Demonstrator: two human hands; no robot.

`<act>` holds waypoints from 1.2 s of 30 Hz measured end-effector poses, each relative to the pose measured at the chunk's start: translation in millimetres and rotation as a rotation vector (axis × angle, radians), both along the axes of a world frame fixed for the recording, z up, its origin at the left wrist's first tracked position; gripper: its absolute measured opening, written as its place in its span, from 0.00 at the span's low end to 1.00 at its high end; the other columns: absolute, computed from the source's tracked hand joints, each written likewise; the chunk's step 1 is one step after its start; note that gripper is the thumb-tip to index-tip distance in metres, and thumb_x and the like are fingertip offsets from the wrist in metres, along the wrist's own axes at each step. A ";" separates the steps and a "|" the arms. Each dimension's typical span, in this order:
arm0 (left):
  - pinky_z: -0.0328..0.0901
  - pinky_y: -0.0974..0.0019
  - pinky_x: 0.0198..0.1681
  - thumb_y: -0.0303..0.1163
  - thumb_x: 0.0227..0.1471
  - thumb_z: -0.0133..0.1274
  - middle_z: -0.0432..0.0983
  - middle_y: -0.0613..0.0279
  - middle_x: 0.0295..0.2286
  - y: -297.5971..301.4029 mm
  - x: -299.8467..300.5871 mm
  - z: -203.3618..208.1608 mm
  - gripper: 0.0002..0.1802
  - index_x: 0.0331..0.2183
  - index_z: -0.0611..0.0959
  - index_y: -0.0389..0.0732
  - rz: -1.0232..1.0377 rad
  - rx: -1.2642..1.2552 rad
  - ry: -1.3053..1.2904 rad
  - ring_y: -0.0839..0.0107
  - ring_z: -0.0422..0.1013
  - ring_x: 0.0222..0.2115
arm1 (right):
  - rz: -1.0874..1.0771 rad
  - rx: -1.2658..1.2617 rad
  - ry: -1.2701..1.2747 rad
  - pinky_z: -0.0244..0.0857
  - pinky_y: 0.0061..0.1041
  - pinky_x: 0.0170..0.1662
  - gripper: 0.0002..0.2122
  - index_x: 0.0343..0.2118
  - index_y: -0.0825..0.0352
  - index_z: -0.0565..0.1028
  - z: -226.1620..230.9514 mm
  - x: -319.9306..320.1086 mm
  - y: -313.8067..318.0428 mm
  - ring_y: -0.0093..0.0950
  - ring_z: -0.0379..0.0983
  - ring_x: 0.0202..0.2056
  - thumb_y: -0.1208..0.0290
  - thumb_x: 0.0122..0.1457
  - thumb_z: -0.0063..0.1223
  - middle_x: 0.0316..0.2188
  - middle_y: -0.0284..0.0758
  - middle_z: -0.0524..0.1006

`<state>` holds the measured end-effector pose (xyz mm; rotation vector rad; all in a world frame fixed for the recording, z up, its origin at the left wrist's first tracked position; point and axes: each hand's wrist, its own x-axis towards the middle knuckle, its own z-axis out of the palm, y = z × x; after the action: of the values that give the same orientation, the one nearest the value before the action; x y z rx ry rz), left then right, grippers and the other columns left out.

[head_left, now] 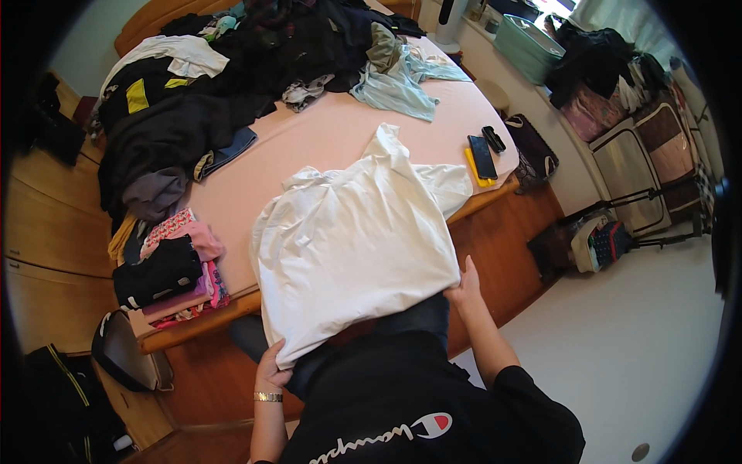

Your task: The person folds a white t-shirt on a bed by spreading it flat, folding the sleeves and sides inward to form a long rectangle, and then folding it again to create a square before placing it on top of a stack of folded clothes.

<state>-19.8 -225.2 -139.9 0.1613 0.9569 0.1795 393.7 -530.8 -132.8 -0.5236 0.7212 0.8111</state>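
A white shirt (352, 240) lies spread over the edge of the bed, its collar and sleeves on the sheet and its hem hanging toward me. With my left hand (272, 366) I grip the near left corner of the hem, the fingers closed on the cloth; a metal watch band circles that wrist. My right hand (465, 286) pinches the opposite corner of the hem at the right. Between the hands the cloth is stretched, with light creases across it.
A stack of folded clothes (166, 271) sits at the bed's left corner. Dark clothes (185, 131) are heaped along the far side, beside a light blue garment (398, 89). A phone (481, 157) rests on a yellow item at the right. The wooden bed edge (247, 303) runs before me.
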 end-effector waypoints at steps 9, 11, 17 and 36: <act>0.52 0.50 0.65 0.36 0.64 0.45 0.62 0.51 0.60 15.5 2.2 50.4 0.27 0.61 0.62 0.37 0.181 0.519 -0.245 0.57 0.59 0.60 | 0.359 0.072 -0.326 0.64 0.39 0.60 0.22 0.59 0.69 0.65 -31.7 -15.9 -1.9 0.36 0.72 0.53 0.66 0.64 0.47 0.55 0.42 0.73; 0.54 0.56 0.63 0.36 0.65 0.44 0.64 0.54 0.58 24.5 19.1 71.6 0.25 0.60 0.65 0.37 0.199 0.682 -0.152 0.61 0.61 0.59 | 0.201 -0.017 -0.416 0.63 0.39 0.60 0.21 0.57 0.71 0.66 -17.9 6.1 8.2 0.37 0.71 0.54 0.66 0.64 0.46 0.54 0.43 0.73; 0.63 0.65 0.55 0.35 0.66 0.43 0.72 0.54 0.51 47.8 70.1 121.8 0.20 0.54 0.69 0.33 0.162 1.183 0.060 0.68 0.69 0.50 | 0.010 0.014 -0.382 0.56 0.39 0.64 0.21 0.56 0.76 0.66 32.9 72.1 0.2 0.41 0.67 0.57 0.68 0.64 0.44 0.56 0.47 0.71; 0.65 0.57 0.57 0.27 0.60 0.51 0.72 0.57 0.52 -19.9 -4.2 55.4 0.25 0.58 0.67 0.37 -0.095 0.490 -0.237 0.63 0.69 0.53 | -0.025 -0.081 -0.105 0.61 0.45 0.61 0.20 0.54 0.70 0.70 6.0 -3.3 -97.3 0.40 0.68 0.56 0.60 0.69 0.37 0.56 0.44 0.71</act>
<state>-23.9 -245.1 -84.5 0.6216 0.6541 0.3363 390.4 -628.1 -126.8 -0.6247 0.6648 0.7284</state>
